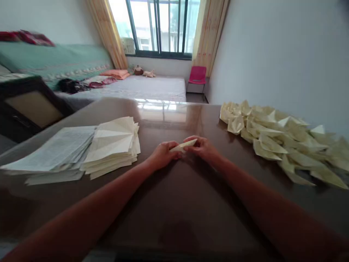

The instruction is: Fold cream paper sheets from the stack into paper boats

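One small, narrow, pointed piece of folded cream paper (183, 146), mid-surface on the glossy brown tabletop (174, 203), roughly centred between left and right edges, a bit nearer the far edge. Left hand (164, 152): clamped on the piece's end toward the left edge, thumb on the near side. Right hand (201, 147): clamped on the other end, thumb near, fingers over the far side; pointed tip shows past the thumb, tilted up. Can't tell whether the piece touches the surface. Far-side fingertips and inner layers hidden.

Handling notes, my judgement:
- Paper looks thin. Light, even pinch both ends; hard squeeze likely crushes the point.
- Thumbs opposite fingers, layers lined up before pressing any crease.
- Run pressure along the fold from the middle outward, not in one spot.
- No tugging the ends apart; tear risk at the corners.
- Brace low over the surface for steadiness.

Around it: stack of flat cream paper sheets (113, 140), fan-like creases on the top one, toward the left edge. Loose stack of greyish-white printed sheets (60, 145) just beside it, closer to that edge. Heap of pointed cream folded-paper shapes (272, 136) runs along the right edge from near the far right corner, well apart from both hands.
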Motion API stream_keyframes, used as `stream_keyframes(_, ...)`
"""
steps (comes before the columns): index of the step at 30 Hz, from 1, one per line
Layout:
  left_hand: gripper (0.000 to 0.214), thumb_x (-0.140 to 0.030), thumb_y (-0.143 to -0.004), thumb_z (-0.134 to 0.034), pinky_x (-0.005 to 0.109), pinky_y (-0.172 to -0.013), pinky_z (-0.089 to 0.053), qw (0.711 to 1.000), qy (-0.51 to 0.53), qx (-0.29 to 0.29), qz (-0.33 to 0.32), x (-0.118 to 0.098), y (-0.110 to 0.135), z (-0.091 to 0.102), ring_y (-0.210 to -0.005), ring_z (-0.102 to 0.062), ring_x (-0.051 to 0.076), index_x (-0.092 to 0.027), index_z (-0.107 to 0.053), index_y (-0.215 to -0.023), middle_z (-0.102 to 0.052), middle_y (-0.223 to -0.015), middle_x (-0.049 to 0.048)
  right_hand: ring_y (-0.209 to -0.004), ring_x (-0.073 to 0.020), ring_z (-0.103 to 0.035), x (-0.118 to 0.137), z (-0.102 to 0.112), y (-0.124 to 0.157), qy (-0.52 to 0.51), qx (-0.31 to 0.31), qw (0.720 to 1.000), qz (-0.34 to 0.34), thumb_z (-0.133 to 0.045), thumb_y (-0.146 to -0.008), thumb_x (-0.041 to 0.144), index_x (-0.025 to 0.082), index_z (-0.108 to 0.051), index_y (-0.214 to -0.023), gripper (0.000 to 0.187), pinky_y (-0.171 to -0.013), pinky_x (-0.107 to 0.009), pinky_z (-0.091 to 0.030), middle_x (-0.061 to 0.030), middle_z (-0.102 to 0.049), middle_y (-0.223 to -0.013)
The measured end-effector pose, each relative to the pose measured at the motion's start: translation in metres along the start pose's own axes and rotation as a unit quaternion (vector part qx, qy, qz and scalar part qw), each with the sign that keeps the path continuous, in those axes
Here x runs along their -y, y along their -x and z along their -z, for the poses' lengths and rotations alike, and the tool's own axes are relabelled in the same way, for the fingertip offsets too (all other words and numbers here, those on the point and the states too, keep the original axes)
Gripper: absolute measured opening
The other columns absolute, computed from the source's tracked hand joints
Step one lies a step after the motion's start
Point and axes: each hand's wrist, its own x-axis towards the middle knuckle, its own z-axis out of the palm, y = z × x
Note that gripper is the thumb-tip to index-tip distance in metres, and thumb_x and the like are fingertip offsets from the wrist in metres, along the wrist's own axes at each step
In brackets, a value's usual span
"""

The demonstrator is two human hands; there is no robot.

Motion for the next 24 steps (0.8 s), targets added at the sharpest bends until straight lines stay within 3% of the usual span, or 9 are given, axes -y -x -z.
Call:
stream_keyframes(4, 0.04, -0.032, -0.075, -0.063, 0.024, -0.07, -0.047, 0.999, -0.031, 0.002, -0.032, 0.004, 0.004, 0.011, -0.075, -0.062, 0.016, -0.018, -0.064, -0.112, -0.069, -0.091, -0.0003, -0.054, -0.0078, -0.044, -0.001, 0.013, 0.0, 0.013, 0.001, 1.0, -0.013, -0.076, -0.065, 0.04, 0.015, -0.066, -0.087, 0.035, -0.048, -0.02, -0.036, 0.0038, -0.057, -0.064)
stream_keyframes(7, 0.053, -0.03, -0.071, -0.067, 0.026, -0.075, -0.05, 0.997, -0.036, -0.027, -0.055, 0.013, 0.003, 0.018, -0.08, -0.063, 0.015, -0.02, -0.056, -0.123, -0.064, -0.113, 0.0033, -0.057, -0.0095, -0.048, -0.002, 0.019, -0.002, -0.006, 0.015, 0.999, -0.033, -0.075, -0.065, 0.04, 0.015, -0.067, -0.082, 0.032, -0.051, -0.022, -0.041, 0.0019, -0.059, -0.066)
stream_keyframes(11, 0.026, -0.027, -0.074, -0.062, 0.024, -0.067, -0.051, 0.994, -0.048, -0.067, -0.074, 0.021, -0.002, 0.026, -0.076, -0.063, 0.013, -0.019, -0.061, -0.099, -0.063, -0.101, 0.0031, -0.063, -0.0108, -0.055, -0.002, 0.025, -0.004, -0.016, 0.051, 0.997, -0.058, -0.077, -0.063, 0.034, 0.015, -0.066, -0.092, 0.037, -0.055, -0.022, -0.046, -0.0004, -0.063, -0.076)
stream_keyframes(15, 0.012, -0.027, -0.077, -0.059, 0.022, -0.065, -0.051, 0.991, -0.061, -0.071, -0.1, 0.02, -0.003, 0.031, -0.076, -0.061, 0.014, -0.017, -0.065, -0.078, -0.06, -0.093, 0.0035, -0.068, -0.0101, -0.059, 0.0, 0.031, -0.003, -0.036, 0.019, 0.999, -0.035, -0.081, -0.06, 0.03, 0.021, -0.061, -0.108, 0.053, -0.06, -0.023, -0.05, -0.0028, -0.065, -0.099)
stream_keyframes(19, 0.013, -0.023, -0.079, -0.057, 0.022, -0.068, -0.05, 0.987, -0.085, -0.061, -0.123, 0.018, -0.002, 0.029, -0.076, -0.06, 0.013, -0.017, -0.069, -0.077, -0.061, -0.091, 0.0037, -0.064, -0.0117, -0.057, 0.002, 0.031, -0.003, 0.008, -0.011, 0.999, -0.04, -0.075, -0.067, 0.038, 0.014, -0.068, -0.085, 0.031, -0.062, -0.026, -0.048, -0.0016, -0.066, -0.073)
stream_keyframes(24, 0.016, -0.021, -0.084, -0.054, 0.025, -0.076, -0.048, 0.973, -0.136, -0.067, -0.171, 0.018, 0.001, 0.018, -0.08, -0.06, 0.013, -0.019, -0.07, -0.083, -0.063, -0.093, 0.0032, -0.061, -0.0126, -0.056, 0.005, 0.02, -0.002, 0.045, -0.027, 0.998, -0.02, -0.073, -0.068, 0.039, 0.013, -0.072, -0.082, 0.029, -0.06, -0.026, -0.045, -0.001, -0.065, -0.065)
